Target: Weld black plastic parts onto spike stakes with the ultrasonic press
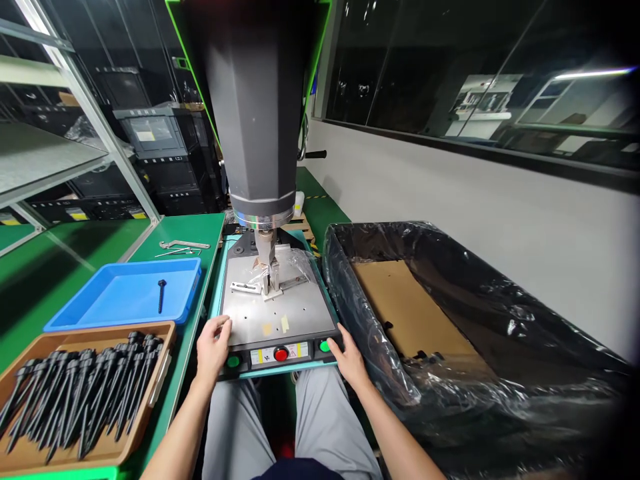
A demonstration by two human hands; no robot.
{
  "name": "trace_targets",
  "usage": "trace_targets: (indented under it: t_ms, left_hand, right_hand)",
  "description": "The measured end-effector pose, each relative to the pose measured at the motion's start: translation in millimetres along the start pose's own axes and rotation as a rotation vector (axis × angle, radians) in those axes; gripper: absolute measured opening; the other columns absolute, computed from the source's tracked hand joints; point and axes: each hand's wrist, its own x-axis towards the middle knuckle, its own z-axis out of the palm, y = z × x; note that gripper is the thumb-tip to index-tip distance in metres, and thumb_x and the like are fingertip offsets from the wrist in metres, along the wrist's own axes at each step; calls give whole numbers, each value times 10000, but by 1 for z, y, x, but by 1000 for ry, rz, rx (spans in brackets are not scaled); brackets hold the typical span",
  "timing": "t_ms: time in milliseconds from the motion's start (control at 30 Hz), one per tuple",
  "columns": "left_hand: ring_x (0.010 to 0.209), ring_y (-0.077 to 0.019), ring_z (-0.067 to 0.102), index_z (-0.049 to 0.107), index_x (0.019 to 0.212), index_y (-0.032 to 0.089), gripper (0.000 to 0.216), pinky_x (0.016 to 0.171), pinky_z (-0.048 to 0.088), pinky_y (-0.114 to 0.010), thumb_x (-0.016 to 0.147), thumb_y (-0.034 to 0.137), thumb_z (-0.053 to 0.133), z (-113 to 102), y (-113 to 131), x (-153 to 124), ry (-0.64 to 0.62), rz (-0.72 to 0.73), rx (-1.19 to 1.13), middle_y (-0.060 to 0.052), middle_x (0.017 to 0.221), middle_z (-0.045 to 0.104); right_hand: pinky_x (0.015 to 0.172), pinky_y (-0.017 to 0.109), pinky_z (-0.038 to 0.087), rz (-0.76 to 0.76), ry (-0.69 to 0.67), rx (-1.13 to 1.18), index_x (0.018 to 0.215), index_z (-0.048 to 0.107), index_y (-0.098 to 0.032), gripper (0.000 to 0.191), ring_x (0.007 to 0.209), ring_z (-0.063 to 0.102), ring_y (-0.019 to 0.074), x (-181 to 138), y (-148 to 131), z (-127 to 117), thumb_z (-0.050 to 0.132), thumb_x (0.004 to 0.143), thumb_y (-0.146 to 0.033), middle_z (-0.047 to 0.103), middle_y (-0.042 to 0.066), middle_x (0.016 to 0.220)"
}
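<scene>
My left hand [214, 347] rests at the left front corner of a press machine's base, fingers loosely bent, near the left green button [233, 361]. My right hand [350, 357] is at the right front corner, thumb at the right green button [325, 346] and fingers stretched along the side. Between them is a red button [281, 354]. Above the metal plate [260, 322], the machine's tool head [266, 247] reaches down to a small fixture [271, 291]. Clear film around it partly hides any workpiece.
On the left, an orange-brown tray [169, 328] holds many black bolt-like parts [80, 393]; a blue tray [115, 293] holds one such part [161, 295]. A wrench [185, 245] lies behind. At right stands a large bin lined with black plastic [360, 320], with cardboard [415, 307] inside.
</scene>
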Motion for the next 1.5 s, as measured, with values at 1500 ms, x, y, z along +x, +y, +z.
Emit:
trace_targets:
  t_ms: [1500]
  left_hand:
    - [543, -78, 585, 495, 1349, 170, 765, 524, 459, -188, 630, 157, 759, 72, 106, 109, -173, -385, -891, 30, 672, 609]
  right_hand:
    - [977, 406, 425, -461, -110, 89, 1054, 628, -210, 218, 1070, 568, 245, 149, -228, 74, 530, 864, -254, 650, 90, 1082]
